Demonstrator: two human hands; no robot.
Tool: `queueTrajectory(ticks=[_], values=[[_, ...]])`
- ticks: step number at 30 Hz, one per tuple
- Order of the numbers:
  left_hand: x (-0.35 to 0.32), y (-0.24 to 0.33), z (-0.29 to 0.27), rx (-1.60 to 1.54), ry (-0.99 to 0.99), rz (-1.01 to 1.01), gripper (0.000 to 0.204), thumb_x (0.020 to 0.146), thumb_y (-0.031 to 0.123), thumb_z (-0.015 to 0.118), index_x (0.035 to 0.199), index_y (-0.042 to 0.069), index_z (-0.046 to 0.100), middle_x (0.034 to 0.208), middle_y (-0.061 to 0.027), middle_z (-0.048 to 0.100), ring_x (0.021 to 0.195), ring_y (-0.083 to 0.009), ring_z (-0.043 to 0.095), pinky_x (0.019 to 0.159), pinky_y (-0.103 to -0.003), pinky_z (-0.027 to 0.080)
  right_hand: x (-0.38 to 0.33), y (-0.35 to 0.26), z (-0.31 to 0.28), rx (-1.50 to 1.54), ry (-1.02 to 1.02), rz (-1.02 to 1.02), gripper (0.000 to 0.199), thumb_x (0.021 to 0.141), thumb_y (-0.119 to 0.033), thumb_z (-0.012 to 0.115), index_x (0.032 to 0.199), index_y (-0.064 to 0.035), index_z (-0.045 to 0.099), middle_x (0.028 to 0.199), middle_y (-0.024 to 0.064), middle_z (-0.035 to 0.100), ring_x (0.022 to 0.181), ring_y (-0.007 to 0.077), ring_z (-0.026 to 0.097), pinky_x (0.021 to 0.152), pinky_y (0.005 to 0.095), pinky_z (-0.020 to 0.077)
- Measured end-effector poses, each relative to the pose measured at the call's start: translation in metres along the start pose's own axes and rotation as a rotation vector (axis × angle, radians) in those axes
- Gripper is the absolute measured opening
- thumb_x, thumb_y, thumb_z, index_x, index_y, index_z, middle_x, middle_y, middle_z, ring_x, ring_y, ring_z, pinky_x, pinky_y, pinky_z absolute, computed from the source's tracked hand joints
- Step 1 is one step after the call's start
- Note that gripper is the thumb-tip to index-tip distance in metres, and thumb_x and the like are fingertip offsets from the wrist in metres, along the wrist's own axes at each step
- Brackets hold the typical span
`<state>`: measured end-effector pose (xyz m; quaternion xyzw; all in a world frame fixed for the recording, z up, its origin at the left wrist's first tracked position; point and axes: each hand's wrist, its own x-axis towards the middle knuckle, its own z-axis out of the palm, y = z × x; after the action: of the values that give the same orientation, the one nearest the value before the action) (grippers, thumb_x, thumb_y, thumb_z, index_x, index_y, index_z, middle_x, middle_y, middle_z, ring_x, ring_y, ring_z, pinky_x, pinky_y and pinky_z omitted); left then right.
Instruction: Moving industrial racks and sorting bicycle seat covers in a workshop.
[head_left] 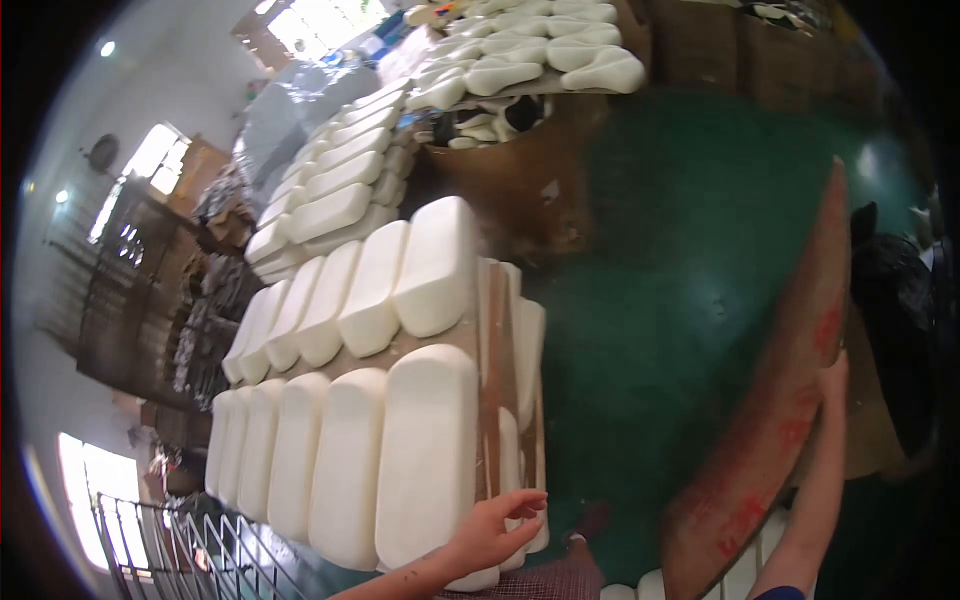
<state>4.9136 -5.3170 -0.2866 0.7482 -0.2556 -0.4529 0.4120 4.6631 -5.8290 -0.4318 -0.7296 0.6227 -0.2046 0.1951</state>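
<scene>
A long brown board [775, 400] with red markings stands tilted on my right side. My right hand [833, 378] is closed around its right edge, and the board hides part of the fingers. In front of me on the left, white foam pillow cores [428, 460] lie in two rows on a board, with more layers below. My left hand [500, 525] is beside the near right corner of this stack. Its fingers are loosely bent and apart, holding nothing; whether they touch the stack I cannot tell.
Another stack of white foam cores [330, 190] stands behind, and contoured ones [505, 45] lie farther back. A big brown cardboard box [510, 190] with foam pieces stands on the green floor [660, 250]. At right are black plastic bags [890, 290]; at lower left, a metal rack [190, 550].
</scene>
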Motion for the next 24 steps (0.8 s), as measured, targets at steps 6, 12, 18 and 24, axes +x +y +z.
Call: queueTrajectory(ticks=[6,12,18,24], values=[[0.045,-0.038,0.086,-0.461,-0.294,-0.155,0.034,0.081,0.012,0.058,0.113,0.001,0.05,0.104,-0.0082,0.059,0.094,-0.0127,0.056,0.081,-0.026,0.045,-0.098,-0.031,0.005,0.257,-0.174,-0.017,0.029,0.073,-0.014,0.056,0.095,0.0051,0.054,0.086,0.0203,0.059,0.083,0.0235,0.057,0.077,0.0343,0.0441],[0.051,-0.064,0.131,-0.435,-0.519,-0.309,0.032,0.082,0.011,0.057,0.111,0.0,0.051,0.101,-0.0082,0.06,0.093,-0.0127,0.057,0.083,-0.025,0.045,-0.08,0.04,-0.074,0.325,-0.24,-0.129,0.025,0.073,-0.012,0.058,0.094,0.0035,0.057,0.085,0.0047,0.061,0.077,0.012,0.055,0.07,0.0291,0.0448],[0.066,-0.132,0.134,-0.516,-0.312,-0.707,0.027,0.083,0.014,0.055,0.106,0.0,0.052,0.096,-0.0109,0.061,0.08,-0.0157,0.059,0.072,-0.026,0.048,-0.076,0.072,-0.094,0.264,-0.23,-0.029,0.022,0.073,-0.004,0.057,0.093,0.0019,0.06,0.081,0.0022,0.06,0.076,0.0084,0.054,0.069,0.0249,0.0446],[0.075,-0.15,0.188,-0.419,-0.456,-0.891,0.028,0.085,0.019,0.052,0.107,0.001,0.051,0.1,-0.0127,0.059,0.082,-0.02,0.06,0.073,-0.031,0.049,-0.064,0.013,-0.047,0.256,-0.199,-0.056,0.018,0.07,-0.007,0.059,0.085,0.0034,0.06,0.068,0.0034,0.057,0.063,0.0068,0.05,0.056,0.0252,0.0423]])
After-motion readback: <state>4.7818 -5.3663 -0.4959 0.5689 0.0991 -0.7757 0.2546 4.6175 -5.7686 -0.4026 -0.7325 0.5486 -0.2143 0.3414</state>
